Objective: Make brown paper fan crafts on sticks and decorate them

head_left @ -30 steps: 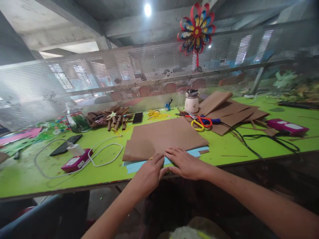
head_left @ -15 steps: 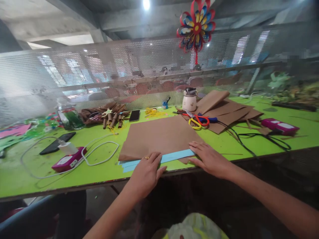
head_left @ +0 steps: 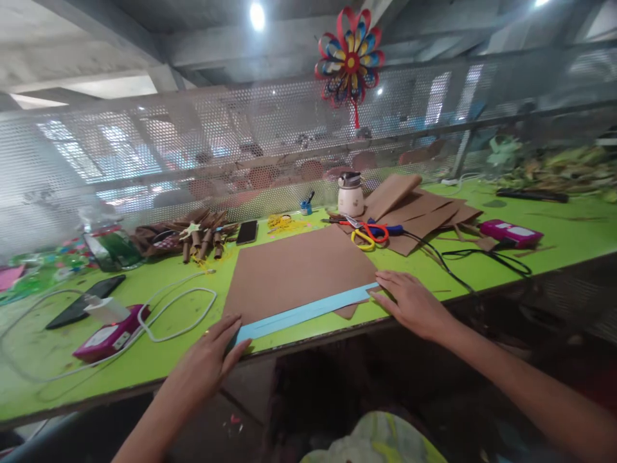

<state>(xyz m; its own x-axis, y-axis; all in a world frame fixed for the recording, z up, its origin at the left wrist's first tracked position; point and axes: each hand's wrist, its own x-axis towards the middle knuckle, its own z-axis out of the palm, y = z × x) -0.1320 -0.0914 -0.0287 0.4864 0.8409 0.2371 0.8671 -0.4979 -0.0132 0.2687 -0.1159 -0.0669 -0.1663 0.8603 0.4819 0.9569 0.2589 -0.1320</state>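
A large sheet of brown paper (head_left: 299, 267) lies flat on the green table. Along its near edge runs a light blue paper strip (head_left: 308, 311), slightly slanted, with what looks like a slit or overlapping layer near its left part. My left hand (head_left: 205, 360) rests at the strip's left end, fingers stretched over the paper's corner and thumb apart. At the other end, my right hand (head_left: 412, 302) lies with its fingers flat on the strip and paper edge, thumb spread. A small brown piece (head_left: 348, 312) pokes out beneath the strip.
Scissors (head_left: 369, 233) with red and yellow handles lie behind the sheet, near a pale bottle (head_left: 351, 196) and stacked brown paper (head_left: 429, 215). Purple power boxes (head_left: 108, 334) with cords sit at both sides. Rolled brown tubes (head_left: 205, 241) and a phone (head_left: 247, 233) are behind left.
My left hand has slid left along the blue strip to its end, uncovering the strip's middle. The right hand stays at the right end. The view has shifted slightly right.
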